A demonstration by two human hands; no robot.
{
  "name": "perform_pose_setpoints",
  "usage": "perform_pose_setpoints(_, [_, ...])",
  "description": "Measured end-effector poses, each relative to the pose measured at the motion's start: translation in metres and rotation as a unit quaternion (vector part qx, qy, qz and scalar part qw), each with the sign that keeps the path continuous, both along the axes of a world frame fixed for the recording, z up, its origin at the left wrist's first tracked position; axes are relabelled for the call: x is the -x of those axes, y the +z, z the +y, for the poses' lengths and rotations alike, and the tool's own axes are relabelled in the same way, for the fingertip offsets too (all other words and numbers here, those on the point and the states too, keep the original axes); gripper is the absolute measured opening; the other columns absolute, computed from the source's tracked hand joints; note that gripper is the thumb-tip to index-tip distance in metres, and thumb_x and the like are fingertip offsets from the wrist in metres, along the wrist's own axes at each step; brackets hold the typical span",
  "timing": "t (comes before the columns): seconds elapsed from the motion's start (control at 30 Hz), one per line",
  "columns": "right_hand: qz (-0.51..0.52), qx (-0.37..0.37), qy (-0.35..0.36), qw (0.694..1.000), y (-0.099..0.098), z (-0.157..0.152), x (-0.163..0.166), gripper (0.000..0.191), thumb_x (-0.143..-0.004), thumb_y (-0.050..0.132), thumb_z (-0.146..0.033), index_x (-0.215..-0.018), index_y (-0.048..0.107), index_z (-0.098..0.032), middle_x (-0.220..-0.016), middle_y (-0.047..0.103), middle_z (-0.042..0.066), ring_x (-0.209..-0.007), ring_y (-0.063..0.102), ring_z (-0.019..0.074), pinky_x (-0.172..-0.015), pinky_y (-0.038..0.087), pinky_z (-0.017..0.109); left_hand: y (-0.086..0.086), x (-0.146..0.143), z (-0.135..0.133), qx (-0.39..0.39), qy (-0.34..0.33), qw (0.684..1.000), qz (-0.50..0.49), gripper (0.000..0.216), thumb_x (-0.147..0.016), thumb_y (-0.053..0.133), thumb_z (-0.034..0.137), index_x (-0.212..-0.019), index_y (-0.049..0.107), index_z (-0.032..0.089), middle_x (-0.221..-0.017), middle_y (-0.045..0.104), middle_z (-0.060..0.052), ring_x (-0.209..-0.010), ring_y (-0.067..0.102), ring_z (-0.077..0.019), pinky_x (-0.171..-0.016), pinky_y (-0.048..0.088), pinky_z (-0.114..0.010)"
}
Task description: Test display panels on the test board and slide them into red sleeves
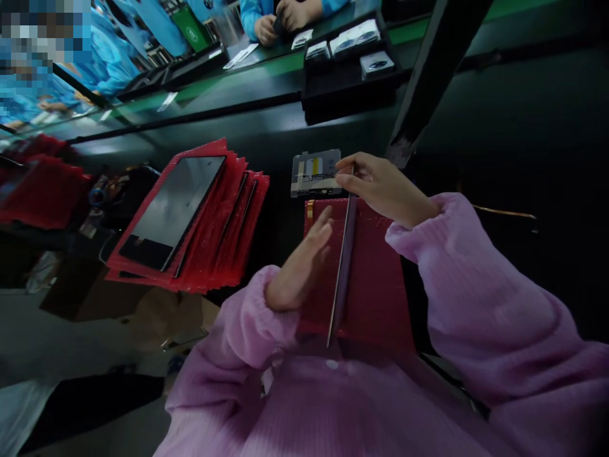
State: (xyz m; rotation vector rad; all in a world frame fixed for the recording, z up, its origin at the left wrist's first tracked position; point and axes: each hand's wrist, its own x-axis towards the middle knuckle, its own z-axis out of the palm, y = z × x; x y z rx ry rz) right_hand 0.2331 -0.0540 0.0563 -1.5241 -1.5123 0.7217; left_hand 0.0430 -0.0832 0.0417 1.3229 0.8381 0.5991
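My right hand (pixel 380 187) pinches the top edge of a thin dark screen panel (pixel 343 266), which stands on edge and is seen nearly edge-on. It rests over a red bubble-wrap sleeve (pixel 375 285) lying in front of me. My left hand (pixel 302 266) has its fingers stretched out flat against the left side of the panel and the sleeve. Just beyond the sleeve lies a small grey board with a flex connector (pixel 314 172), close to my right fingertips.
A fanned stack of red sleeves with a dark screen panel on top (pixel 190 216) lies to the left. More red sleeves (pixel 42 190) sit at the far left. A black post (pixel 428 70) rises behind. Across the bench, other people in blue sleeves (pixel 280 19) work near black trays (pixel 352 63).
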Motion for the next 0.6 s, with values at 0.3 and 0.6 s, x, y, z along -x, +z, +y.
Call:
perform_pose_setpoints(0.3, [0.004, 0.023, 0.003, 1.0, 0.004, -0.004, -0.005, 0.018, -0.087, 0.06, -0.028, -0.1, 0.065, -0.016, -0.101, 0.064, 0.003, -0.088, 0.058, 0.0154, -0.081, 0.042, 0.03, -0.06, 0.02, 0.142, -0.373, 0.139, 0.841, 0.367, 0.038, -0.088, 0.042, 0.019, -0.123, 0.056, 0.012, -0.11, 0.06, -0.012, -0.097, 0.058, -0.0184, -0.096, 0.047, -0.035])
perform_pose_setpoints(0.6, [-0.006, 0.02, 0.011, 1.0, 0.002, -0.005, -0.007, 0.016, -0.088, 0.059, -0.028, -0.099, 0.063, -0.016, -0.106, 0.063, 0.004, -0.097, 0.057, 0.0169, -0.093, 0.042, 0.032, -0.089, 0.004, 0.175, -0.431, 0.09, 0.766, 0.469, 0.045, -0.093, 0.036, 0.028, -0.134, 0.053, 0.027, -0.113, 0.058, -0.01, -0.099, 0.058, -0.0257, -0.088, 0.044, -0.036])
